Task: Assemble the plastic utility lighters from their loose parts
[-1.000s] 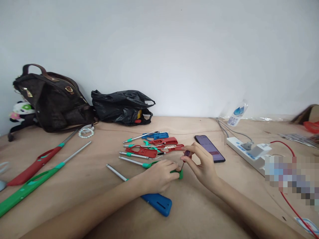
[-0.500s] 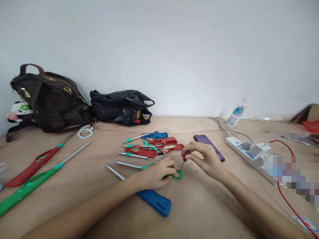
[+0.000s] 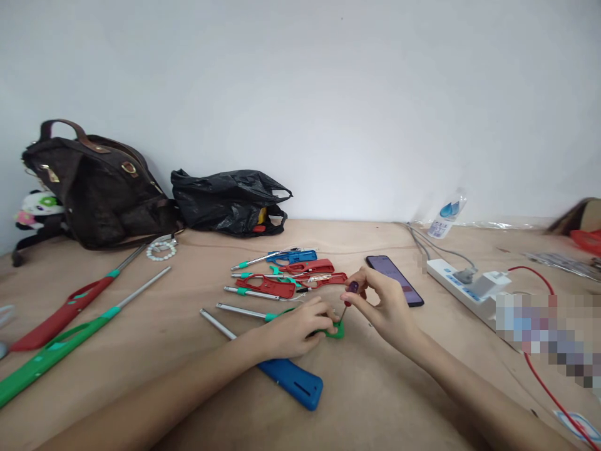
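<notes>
My left hand (image 3: 303,324) presses down on a green lighter (image 3: 336,332), its fingers closed over the handle and hiding most of it. The lighter's silver tube (image 3: 240,310) sticks out to the left of my wrist. Pinched in my right hand (image 3: 382,300) is a small screwdriver (image 3: 351,292) with a dark red handle. Its shaft slants down and its tip meets the end of the green handle. A blue lighter (image 3: 293,381) lies partly under my left forearm. Beyond my left hand lie several opened red and blue lighters (image 3: 270,286) with bared inner parts.
At left lie a red lighter (image 3: 61,316) and a green long lighter (image 3: 51,357), near a bead bracelet (image 3: 160,248). A dark backpack (image 3: 98,194) and black plastic bag (image 3: 225,200) stand by the wall. Right are a phone (image 3: 394,280), power strip (image 3: 462,291) and bottle (image 3: 447,216).
The fingers of my right hand have shifted slightly on the screwdriver handle, whose angle has changed a little. The phone screen looks brighter. My left hand stays in place.
</notes>
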{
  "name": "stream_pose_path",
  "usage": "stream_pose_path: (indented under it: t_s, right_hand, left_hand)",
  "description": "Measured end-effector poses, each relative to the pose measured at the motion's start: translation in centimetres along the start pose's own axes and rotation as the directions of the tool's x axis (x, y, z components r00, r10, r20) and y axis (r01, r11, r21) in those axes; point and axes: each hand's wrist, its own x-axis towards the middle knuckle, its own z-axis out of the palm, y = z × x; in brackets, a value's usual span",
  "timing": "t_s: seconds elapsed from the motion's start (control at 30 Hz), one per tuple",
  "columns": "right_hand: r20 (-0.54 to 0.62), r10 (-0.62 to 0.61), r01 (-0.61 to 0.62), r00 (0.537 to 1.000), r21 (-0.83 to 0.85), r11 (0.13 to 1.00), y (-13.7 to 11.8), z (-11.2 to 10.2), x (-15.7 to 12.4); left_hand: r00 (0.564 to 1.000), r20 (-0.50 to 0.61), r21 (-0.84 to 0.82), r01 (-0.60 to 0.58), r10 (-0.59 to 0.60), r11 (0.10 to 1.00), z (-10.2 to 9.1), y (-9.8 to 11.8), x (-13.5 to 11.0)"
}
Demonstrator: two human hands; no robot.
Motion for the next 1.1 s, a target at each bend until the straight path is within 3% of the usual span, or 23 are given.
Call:
stream_pose_path:
  t_s: [0.63, 0.83, 1.0, 1.1]
  right_hand:
    - [-0.109, -0.012, -0.004, 0.994, -0.145, 0.989, -1.5, 1.5, -1.0]
    - [-0.112, 0.070, -0.077, 0.991, -0.063, 0.995, 1.0, 0.4, -0.4]
    - [-0.307, 0.146, -0.149, 0.940, 0.016, 0.989, 3.2, -1.1, 0.2]
    - [-0.380, 0.075, -0.120, 0.922, -0.097, 0.988, 4.5, -1.5, 0.5]
  left_hand:
    - [0.995, -0.026, 0.077, 0.094, -0.092, 0.993, 0.8, 0.9, 0.0]
    - [0.994, -0.052, 0.099, 0.097, -0.093, 0.990, 0.7, 1.3, -0.1]
    - [0.995, -0.070, 0.088, 0.072, -0.066, 0.994, 0.8, 1.1, -0.2]
    - [0.995, -0.073, 0.095, 0.081, -0.074, 0.992, 1.0, 1.0, -0.2]
